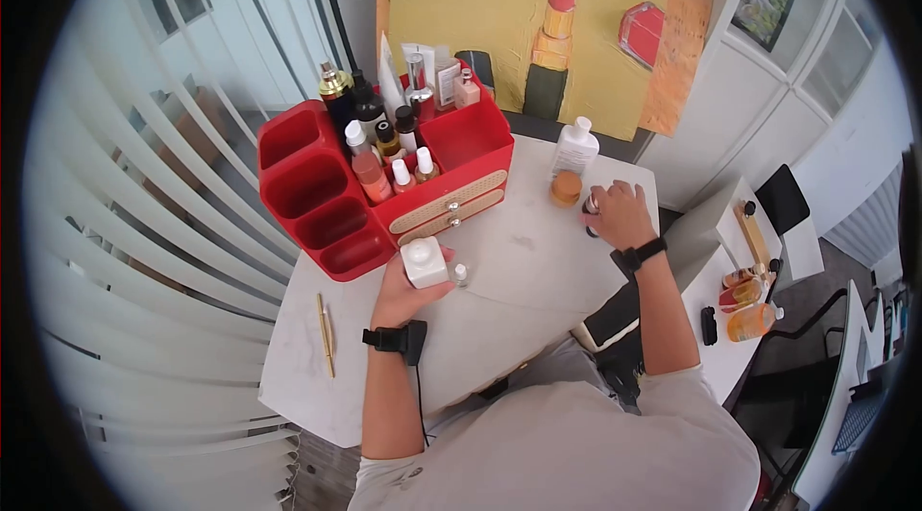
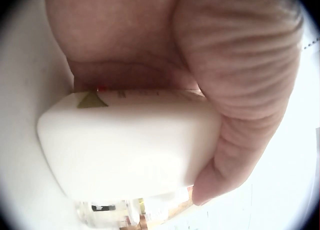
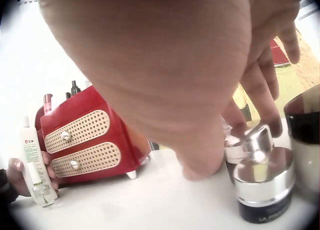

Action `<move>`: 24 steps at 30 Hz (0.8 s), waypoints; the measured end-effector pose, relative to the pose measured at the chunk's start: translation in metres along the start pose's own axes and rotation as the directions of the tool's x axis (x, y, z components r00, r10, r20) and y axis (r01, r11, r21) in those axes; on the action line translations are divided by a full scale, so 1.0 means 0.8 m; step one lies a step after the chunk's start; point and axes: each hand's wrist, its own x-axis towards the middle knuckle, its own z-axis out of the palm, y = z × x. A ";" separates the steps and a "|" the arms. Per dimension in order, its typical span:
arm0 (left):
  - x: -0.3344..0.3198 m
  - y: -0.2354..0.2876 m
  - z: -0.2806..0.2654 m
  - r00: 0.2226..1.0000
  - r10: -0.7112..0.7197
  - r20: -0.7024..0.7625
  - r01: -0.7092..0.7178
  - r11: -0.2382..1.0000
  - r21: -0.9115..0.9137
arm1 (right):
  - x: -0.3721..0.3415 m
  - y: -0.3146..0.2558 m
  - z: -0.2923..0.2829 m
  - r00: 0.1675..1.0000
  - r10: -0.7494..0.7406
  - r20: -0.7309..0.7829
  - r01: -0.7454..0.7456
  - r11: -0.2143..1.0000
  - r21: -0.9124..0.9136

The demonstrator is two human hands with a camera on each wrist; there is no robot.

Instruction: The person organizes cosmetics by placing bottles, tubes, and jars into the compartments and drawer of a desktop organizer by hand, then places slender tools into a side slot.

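My left hand is wrapped around a square-shouldered white bottle in front of the red organizer. In the left wrist view the thumb bends around the side of this white bottle. A small clear bottle with a white cap stands right beside it. Toward the table's right, my right hand pinches a small silver-topped dark jar between thumb and fingers. Close in front of those fingers in the right wrist view is a silver-lidded jar with a dark base. An orange-brown-lidded jar is next to the hand.
The red organizer holds several bottles and tubes; its left compartments are empty. A white capped bottle stands at the back right. Two thin gold sticks lie on the white table. A painting rises behind.
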 end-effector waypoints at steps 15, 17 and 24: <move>-0.001 -0.002 0.000 1.000 0.002 -0.008 -0.002 1.000 -0.003 | -0.065 -0.069 -0.015 0.965 -0.250 -0.077 0.259 0.871 0.418; -0.001 -0.001 -0.001 1.000 0.011 0.000 -0.011 1.000 0.025 | -0.068 -0.071 -0.012 0.941 -0.321 -0.110 0.335 0.826 0.453; -0.003 0.003 0.000 0.999 -0.041 0.005 0.041 0.999 0.007 | -0.097 -0.073 0.014 0.998 -0.050 -0.043 0.059 0.966 0.250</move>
